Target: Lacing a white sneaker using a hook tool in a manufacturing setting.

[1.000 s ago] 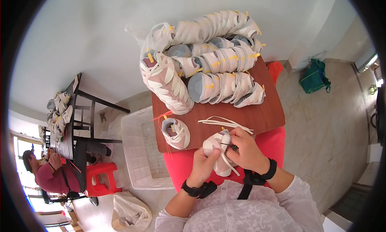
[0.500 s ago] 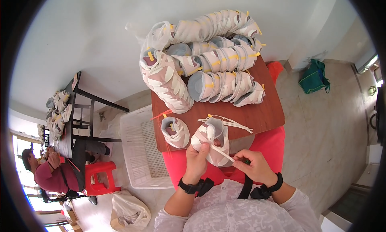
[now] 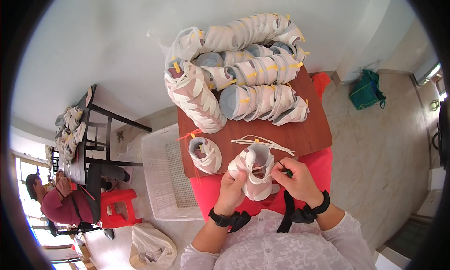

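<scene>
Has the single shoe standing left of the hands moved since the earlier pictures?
No. The single shoe sits in the same spot by the brown tabletop's near left corner.

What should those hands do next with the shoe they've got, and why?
Maybe the right hand should gently pull the white lace snug, while the left hand steadies the shoe. The lace looks loose where it loops by the shoe's opening, the right fingertips are right at that side, and the left hand grips the other side.

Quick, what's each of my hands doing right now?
Left hand: closed, holding the pink-and-white shoe.
Right hand: closed, holding a small dark-green tool beside the shoe.
</scene>
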Available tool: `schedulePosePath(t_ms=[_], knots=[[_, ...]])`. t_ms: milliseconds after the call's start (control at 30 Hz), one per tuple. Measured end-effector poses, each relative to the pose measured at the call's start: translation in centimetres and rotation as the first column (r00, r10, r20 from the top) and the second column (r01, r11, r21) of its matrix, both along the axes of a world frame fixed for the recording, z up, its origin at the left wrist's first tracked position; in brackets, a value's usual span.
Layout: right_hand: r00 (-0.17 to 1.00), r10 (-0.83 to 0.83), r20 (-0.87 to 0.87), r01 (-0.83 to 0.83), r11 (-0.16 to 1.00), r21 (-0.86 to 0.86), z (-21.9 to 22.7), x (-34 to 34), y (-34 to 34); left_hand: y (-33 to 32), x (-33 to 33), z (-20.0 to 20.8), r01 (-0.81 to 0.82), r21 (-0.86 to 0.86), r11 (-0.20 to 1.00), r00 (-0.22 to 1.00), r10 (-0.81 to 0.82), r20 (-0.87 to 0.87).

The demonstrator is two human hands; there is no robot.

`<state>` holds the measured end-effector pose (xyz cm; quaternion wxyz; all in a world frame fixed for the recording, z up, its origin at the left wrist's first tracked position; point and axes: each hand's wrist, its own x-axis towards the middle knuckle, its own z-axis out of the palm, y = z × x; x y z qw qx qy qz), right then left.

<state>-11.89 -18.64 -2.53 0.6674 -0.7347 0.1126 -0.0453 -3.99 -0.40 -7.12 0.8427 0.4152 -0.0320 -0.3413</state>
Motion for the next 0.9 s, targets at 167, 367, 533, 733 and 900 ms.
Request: schedulePosePath(t_ms=[167,367,533,733,900], knots=[[0.999,-0.036,0.031,0.038,0.997,-0.063,-0.6,0.2,0.1,0.3,0.3,-0.3,0.021,-0.026,0.999,1.000,-0.020,0.015],[0.997,-0.076,-0.016,0.074,0.994,-0.080,-1.4,0.0,-0.7,0.3,0.2,0.0,0.025,-0.064,0.998,0.999,-0.027,-0.035],[0.996,-0.050,-0.077,0.042,0.994,-0.103,-1.4,-0.1,-0.8,0.4,0.0,0.0,0.038,-0.100,0.994,0.998,-0.043,-0.049],[0.992,-0.005,-0.124,0.005,1.000,0.006,-1.5,-0.5,-1.2,0.4,0.2,-0.1,-0.002,-0.056,0.998,0.999,0.005,0.044],[0.968,0.134,-0.213,-0.039,0.916,0.400,-1.4,-0.7,-0.9,-0.1,0.1,0.2,0.008,-0.051,0.999,0.999,-0.006,0.046]])
